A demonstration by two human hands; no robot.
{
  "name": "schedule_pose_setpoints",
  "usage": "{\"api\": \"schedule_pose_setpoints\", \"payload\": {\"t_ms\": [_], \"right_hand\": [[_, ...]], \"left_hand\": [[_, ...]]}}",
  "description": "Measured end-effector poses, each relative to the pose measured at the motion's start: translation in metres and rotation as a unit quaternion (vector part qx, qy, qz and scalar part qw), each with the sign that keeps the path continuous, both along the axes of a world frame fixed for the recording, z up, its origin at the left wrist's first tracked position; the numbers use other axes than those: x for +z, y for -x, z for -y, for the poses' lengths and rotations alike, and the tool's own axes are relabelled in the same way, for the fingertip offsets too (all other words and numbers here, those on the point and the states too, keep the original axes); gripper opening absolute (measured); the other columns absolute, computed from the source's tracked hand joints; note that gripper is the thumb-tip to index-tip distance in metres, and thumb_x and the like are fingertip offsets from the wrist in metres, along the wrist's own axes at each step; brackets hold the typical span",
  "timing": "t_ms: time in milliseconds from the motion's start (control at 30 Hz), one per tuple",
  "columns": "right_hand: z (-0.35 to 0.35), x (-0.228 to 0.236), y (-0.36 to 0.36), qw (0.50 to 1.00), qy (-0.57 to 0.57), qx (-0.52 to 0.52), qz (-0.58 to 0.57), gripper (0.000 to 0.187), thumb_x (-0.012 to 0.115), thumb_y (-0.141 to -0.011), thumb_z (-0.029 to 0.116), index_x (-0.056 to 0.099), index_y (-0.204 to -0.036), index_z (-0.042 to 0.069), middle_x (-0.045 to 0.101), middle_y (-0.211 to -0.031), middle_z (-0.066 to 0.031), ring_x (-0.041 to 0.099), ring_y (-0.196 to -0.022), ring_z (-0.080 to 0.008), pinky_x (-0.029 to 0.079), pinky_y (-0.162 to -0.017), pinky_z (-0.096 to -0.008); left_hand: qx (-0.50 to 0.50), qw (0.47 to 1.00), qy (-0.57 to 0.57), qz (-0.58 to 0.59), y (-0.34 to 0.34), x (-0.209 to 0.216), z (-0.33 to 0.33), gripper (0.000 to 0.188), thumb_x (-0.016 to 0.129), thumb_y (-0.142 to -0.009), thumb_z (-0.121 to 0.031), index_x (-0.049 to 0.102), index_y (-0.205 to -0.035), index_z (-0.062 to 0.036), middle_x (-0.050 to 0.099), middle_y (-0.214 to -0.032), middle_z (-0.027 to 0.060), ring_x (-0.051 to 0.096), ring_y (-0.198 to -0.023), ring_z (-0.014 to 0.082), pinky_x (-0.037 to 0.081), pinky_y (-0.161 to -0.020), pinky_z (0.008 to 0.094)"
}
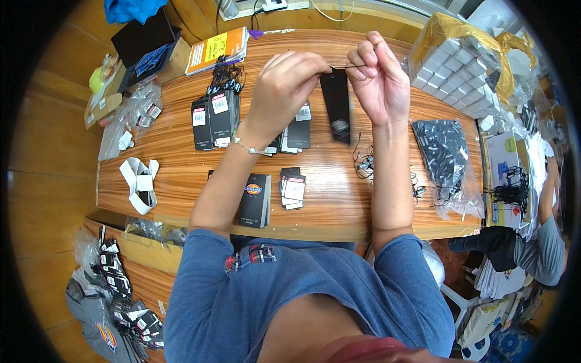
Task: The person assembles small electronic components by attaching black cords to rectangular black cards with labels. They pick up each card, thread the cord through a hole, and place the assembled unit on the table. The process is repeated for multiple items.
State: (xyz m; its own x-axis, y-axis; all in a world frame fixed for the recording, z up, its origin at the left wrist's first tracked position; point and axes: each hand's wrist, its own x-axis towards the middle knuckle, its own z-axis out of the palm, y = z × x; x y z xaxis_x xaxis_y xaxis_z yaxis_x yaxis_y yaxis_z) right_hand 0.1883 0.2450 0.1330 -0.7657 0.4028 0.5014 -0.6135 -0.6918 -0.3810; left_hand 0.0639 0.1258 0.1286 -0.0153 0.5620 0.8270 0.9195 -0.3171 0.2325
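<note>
Raised over the far middle of the table, my left hand (287, 85) pinches the top corner of a long black hang tag (337, 106), which dangles downward. A thin black string (346, 66) runs from the tag's top to my right hand (384, 81), whose fingers are closed on it. Beneath my left forearm and hand lie black tags (298, 134), partly hidden. Closer to me are a stack of black tags (253, 209) and a small pile of tags with white stickers (294, 189). Loose black strings (365, 163) lie beside my right forearm.
Tags bundled with strings (223, 115) sit at the left, near a white strap roll (139, 184). A plastic bag of black strings (445, 154) lies right, before stacked small white boxes (451, 69). Notebooks (218, 51) stand far left. Another person's sleeve (541, 257) shows far right.
</note>
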Motion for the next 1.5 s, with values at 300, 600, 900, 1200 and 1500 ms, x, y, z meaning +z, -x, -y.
{"api": "schedule_pose_setpoints", "payload": {"t_ms": [300,600,900,1200,1500], "right_hand": [[-0.002,0.001,0.000,0.993,-0.066,-0.075,0.057,0.013,0.043,-0.094,0.015,0.047,-0.097,0.003,0.060,-0.094,-0.0196,0.062,-0.084,-0.0238,0.052,-0.078,-0.0354],[-0.012,0.005,-0.013,0.992,-0.028,-0.114,0.042,0.009,0.045,-0.093,0.013,0.048,-0.097,0.005,0.059,-0.090,-0.0156,0.060,-0.077,-0.0206,0.052,-0.075,-0.0343],[-0.002,0.011,-0.014,0.957,-0.168,-0.206,0.114,0.013,0.053,-0.088,0.008,0.054,-0.100,0.003,0.060,-0.083,-0.0090,0.057,-0.071,-0.0119,0.048,-0.067,-0.0234],[0.024,0.018,-0.013,0.870,-0.363,-0.264,0.204,0.018,0.056,-0.084,0.003,0.050,-0.101,0.001,0.059,-0.078,-0.0031,0.056,-0.074,-0.0067,0.044,-0.064,-0.0190],[0.031,0.016,-0.009,0.838,-0.403,-0.291,0.223,0.017,0.058,-0.082,0.001,0.048,-0.096,0.001,0.059,-0.074,-0.0030,0.057,-0.071,-0.0071,0.046,-0.064,-0.0215]], "left_hand": [[-0.153,0.891,0.182,0.387,-0.012,-0.003,0.003,0.028,0.062,-0.081,-0.004,0.055,-0.108,-0.0002,0.061,-0.102,0.0085,0.059,-0.091,0.0131,0.049,-0.080,0.0249],[-0.115,0.887,0.133,0.426,-0.013,-0.001,0.008,0.006,0.060,-0.082,-0.003,0.054,-0.081,-0.0014,0.058,-0.081,0.0011,0.054,-0.076,0.0058,0.045,-0.067,0.0213],[0.005,0.968,0.076,0.237,-0.014,0.008,0.013,0.012,0.072,-0.071,-0.011,0.065,-0.078,-0.0045,0.058,-0.095,0.0056,0.057,-0.089,0.0162,0.046,-0.075,0.0280],[-0.001,0.972,0.043,0.229,-0.012,0.027,0.026,0.011,0.066,-0.077,-0.009,0.065,-0.084,-0.0007,0.065,-0.080,0.0068,0.060,-0.074,0.0143,0.047,-0.067,0.0253],[-0.078,0.926,0.087,0.359,-0.007,0.031,0.031,0.014,0.062,-0.082,-0.008,0.065,-0.089,0.0029,0.066,-0.083,0.0069,0.059,-0.075,0.0096,0.048,-0.066,0.0220]]}}
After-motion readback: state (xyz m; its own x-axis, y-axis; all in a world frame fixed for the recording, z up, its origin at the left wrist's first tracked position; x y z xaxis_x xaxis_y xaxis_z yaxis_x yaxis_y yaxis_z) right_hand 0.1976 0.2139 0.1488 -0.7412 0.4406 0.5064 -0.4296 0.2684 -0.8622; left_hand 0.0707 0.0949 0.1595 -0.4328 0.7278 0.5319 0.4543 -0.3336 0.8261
